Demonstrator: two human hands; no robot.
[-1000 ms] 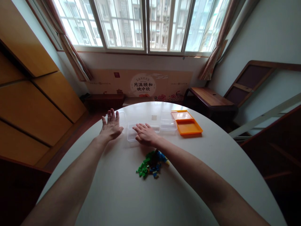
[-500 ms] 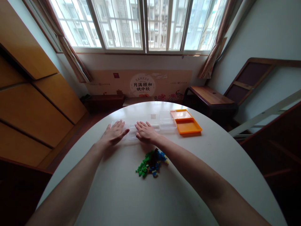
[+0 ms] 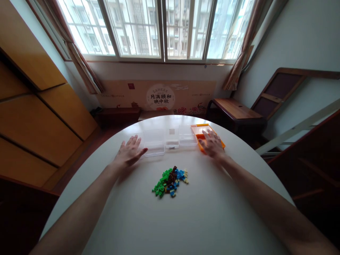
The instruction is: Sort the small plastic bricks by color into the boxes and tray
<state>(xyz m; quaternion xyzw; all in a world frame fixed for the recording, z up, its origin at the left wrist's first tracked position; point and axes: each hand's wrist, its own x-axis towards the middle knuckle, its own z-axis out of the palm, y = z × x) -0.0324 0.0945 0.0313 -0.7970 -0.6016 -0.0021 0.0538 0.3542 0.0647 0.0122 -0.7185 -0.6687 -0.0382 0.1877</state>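
Note:
A row of open boxes lies across the far part of the white table. My left hand (image 3: 130, 151), fingers spread, is over the leftmost end of the row, where it hides most of a clear box. Just right of it is a clear plastic box (image 3: 154, 148), then a small clear box (image 3: 172, 143) and another clear box (image 3: 188, 140). At the right end, my right hand (image 3: 212, 143) is open over an orange box (image 3: 201, 129) and covers part of it. Nearer to me is a loose pile of small building bricks (image 3: 170, 182) in green, brown, blue and pale yellow.
The round white table (image 3: 164, 226) has a curved edge. Beyond it stand a wooden side table (image 3: 237, 108) at right and a long printed cardboard panel (image 3: 117, 92) under the window. Wooden cabinets (image 3: 34, 127) are on the left.
My right hand has moved right, from the clear boxes to the orange box, uncovering the middle boxes. My left hand has stayed almost in place. The brick pile looks unchanged.

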